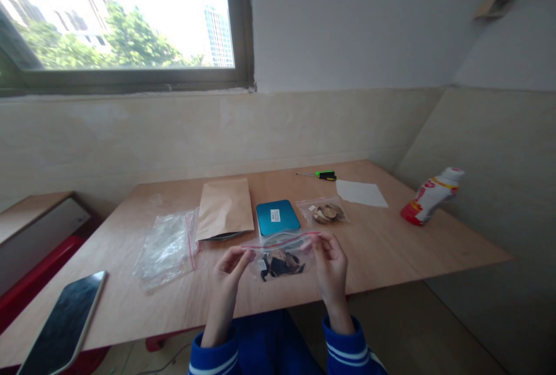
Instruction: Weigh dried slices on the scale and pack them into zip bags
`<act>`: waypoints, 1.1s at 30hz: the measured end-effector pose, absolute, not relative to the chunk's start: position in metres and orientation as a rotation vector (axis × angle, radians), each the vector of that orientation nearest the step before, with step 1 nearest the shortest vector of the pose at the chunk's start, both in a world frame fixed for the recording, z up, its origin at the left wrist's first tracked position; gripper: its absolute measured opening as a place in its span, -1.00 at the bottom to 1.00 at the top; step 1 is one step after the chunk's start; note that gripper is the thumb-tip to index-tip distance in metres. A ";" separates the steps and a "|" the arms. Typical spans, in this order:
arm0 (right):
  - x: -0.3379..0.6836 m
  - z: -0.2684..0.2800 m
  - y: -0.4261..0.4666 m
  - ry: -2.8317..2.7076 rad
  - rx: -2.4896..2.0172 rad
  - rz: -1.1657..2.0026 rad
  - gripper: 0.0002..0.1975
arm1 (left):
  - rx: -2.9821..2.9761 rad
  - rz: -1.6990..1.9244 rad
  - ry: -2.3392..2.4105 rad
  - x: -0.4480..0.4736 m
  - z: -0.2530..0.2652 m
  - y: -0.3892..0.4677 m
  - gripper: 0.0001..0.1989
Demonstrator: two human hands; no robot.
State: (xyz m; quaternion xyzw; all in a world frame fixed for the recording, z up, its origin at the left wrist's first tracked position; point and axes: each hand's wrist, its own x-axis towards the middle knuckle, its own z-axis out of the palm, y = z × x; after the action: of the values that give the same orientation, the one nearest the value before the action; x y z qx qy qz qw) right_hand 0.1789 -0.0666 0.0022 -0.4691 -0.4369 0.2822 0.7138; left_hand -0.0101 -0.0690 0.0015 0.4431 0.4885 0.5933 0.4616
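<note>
A clear zip bag point(282, 262) with a red seal line hangs between my two hands near the table's front edge. Dark, curled dried pieces and a small white label show inside it. My left hand point(232, 265) pinches the left end of its top edge, and my right hand point(328, 253) pinches the right end. Just behind the bag lies a flat blue digital scale or case point(278, 217) with a white label. To its right rests another zip bag point(328, 213) holding pale dried slices.
On the wooden table point(373, 259) lie a brown paper pouch point(226, 207), clear zip bags point(167, 247), a phone point(65, 323), a green-and-black screwdriver point(324, 175) and white paper point(360, 193). A red-and-white bottle point(430, 196) stands at the right. A window point(130, 15) is behind.
</note>
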 end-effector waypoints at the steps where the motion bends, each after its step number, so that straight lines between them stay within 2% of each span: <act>1: 0.179 0.002 -0.067 -0.976 -1.037 0.627 -0.77 | 1.081 1.478 1.196 -0.011 0.001 -0.069 -0.77; 20: 0.174 0.006 -0.072 -1.009 -1.080 0.523 -0.74 | 0.915 1.773 1.146 -0.003 0.009 -0.076 -0.81; 33: 0.181 0.008 -0.070 -1.102 -1.068 0.649 -0.62 | 1.107 1.677 1.279 -0.011 0.011 -0.075 -0.71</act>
State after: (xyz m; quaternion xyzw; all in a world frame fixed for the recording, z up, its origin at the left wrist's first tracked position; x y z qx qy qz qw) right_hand 0.1811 -0.0699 0.0079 -0.4743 -0.4896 0.2884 0.6724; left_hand -0.0110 -0.0750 0.0111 0.4315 0.4987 0.6539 0.3708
